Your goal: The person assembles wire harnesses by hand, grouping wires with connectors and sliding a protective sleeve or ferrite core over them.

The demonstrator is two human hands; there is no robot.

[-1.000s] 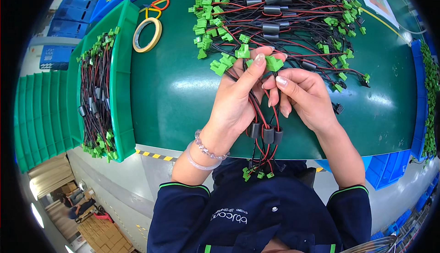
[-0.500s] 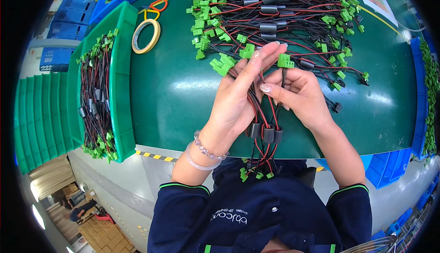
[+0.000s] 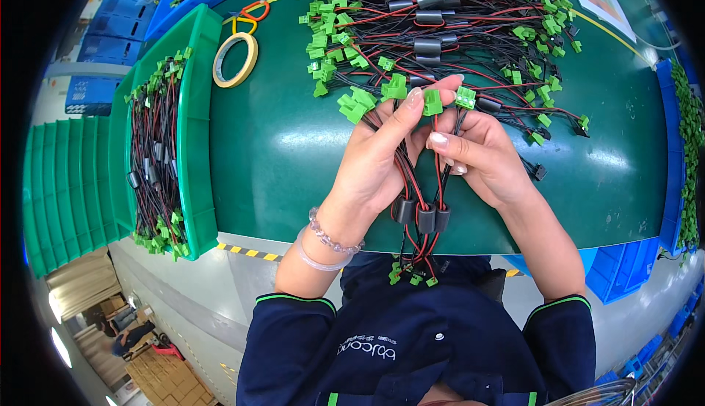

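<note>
Green tray (image 3: 192,123): it is seen at 9 o'clock from the hands, well apart, and it is filled with finished red-and-black cable sets. No risk is judged here.

Tape roll (image 3: 235,59): it lies flat on the green table (image 3: 279,178), at 10 o'clock from the hands, beside a small pair of scissors (image 3: 250,15). Neither is touched.

Left hand (image 3: 374,163): it is closed around a bundle of cables (image 3: 418,185); the thumb and the long fingers are stretched up to the green connectors (image 3: 396,86) at 12 o'clock.

Bundle of cables: it is held between both hands over the near table edge. Three black ferrite cores (image 3: 424,218) hang at 6 o'clock, and more green plugs dangle below them.

Right hand (image 3: 481,156): it is pressed against the left hand and is clamped on the same bundle, with one connector pinched at its fingertips.

Loose pile (image 3: 440,24): it is spread at 12 o'clock, touching the held connectors.

Possible trouble: a wire from the pile could be caught and dragged along, because the ends lie mixed. A cable could also slip out of the bundle if the grip is loosened, since the dangling ends pull down.
</note>
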